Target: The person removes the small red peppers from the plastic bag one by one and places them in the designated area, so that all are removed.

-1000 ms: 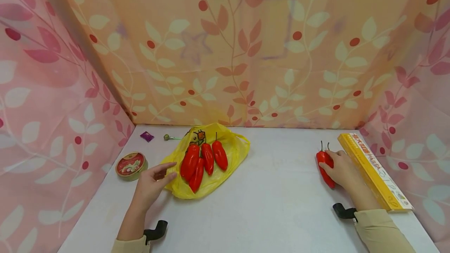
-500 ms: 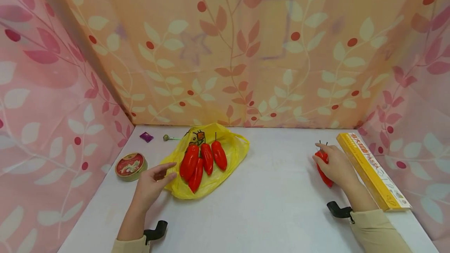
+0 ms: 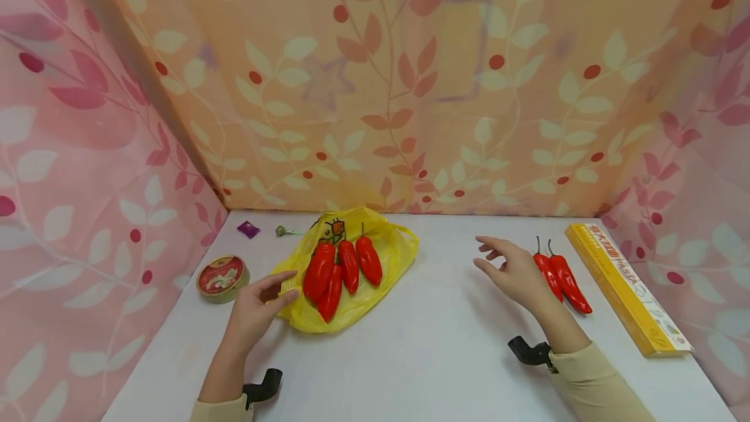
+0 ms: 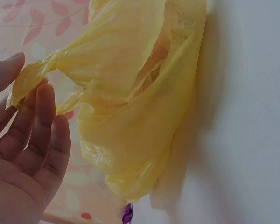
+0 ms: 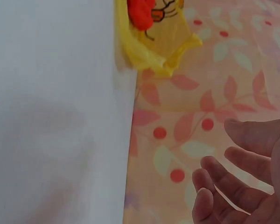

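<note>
Peppers (image 3: 561, 275), two of them, lie at the right beside the pasta box (image 3: 625, 287); right hand (image 3: 511, 271) hovers left of them, fingers spread, while left hand (image 3: 256, 305) touches the yellow bag (image 3: 391, 254), fingers relaxed.

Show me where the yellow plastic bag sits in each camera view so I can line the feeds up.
Head: yellow plastic bag lies left of centre on the white table, four red peppers on it, left hand at its near-left edge.
Left wrist: bag fills the centre, beside the fingers.
Right wrist: only a corner of the bag shows, top centre.
Shared landmark: the white table.
</note>
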Motion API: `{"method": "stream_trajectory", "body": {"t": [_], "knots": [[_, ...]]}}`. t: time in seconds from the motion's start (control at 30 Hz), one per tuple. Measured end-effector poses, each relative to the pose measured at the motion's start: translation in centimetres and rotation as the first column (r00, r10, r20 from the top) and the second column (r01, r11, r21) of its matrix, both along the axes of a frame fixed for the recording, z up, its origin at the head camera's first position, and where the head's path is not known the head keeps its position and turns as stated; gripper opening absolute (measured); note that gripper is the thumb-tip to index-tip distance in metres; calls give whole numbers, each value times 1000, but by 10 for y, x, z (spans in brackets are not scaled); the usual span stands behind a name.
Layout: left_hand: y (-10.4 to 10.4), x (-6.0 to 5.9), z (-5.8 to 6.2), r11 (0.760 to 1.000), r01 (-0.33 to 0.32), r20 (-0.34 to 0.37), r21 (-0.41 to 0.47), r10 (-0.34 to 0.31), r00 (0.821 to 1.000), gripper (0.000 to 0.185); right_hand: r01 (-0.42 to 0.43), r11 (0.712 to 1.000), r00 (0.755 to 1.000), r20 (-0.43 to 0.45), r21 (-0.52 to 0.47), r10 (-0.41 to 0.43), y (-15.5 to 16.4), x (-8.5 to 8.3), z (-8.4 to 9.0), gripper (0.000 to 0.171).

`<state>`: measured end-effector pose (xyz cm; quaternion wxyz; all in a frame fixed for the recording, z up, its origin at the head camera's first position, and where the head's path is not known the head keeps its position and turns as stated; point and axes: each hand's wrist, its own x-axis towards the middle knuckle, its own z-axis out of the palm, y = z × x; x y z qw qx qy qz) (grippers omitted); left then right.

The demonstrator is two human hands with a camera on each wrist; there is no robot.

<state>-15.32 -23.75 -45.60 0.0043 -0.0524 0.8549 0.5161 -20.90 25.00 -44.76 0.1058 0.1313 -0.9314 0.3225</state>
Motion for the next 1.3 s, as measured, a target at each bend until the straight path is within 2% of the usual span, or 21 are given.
{"method": "stream_trajectory", "body": {"t": [0.17, 0.3, 0.6, 0.8, 0.93, 1.3], "knots": [[2, 0, 1, 1000, -13, 0, 7, 13, 1000, 49, -42, 998, 999, -16, -50, 41, -23, -4, 3, 48], [4, 0, 0, 999, -18, -2, 46, 18, 1000, 49, -85, 992, 996, -7, -92, 85, -41, -10, 3, 48], [4, -1, -5, 996, -3, -20, 87, 5, 1000, 43, -148, 976, 984, 78, -160, 162, -80, -18, -2, 50], [3, 0, -4, 998, -15, 4, 53, 14, 1000, 39, -189, 960, 956, 186, -207, 228, -105, -28, -6, 49], [1, 1, -5, 999, -14, -6, 33, 15, 1000, 39, -217, 948, 933, 237, -233, 272, -123, -33, -7, 47], [-1, -1, -4, 1000, 6, -7, 10, -6, 1000, 39, -256, 926, 896, 292, -279, 335, -171, -57, -25, 57]]}}
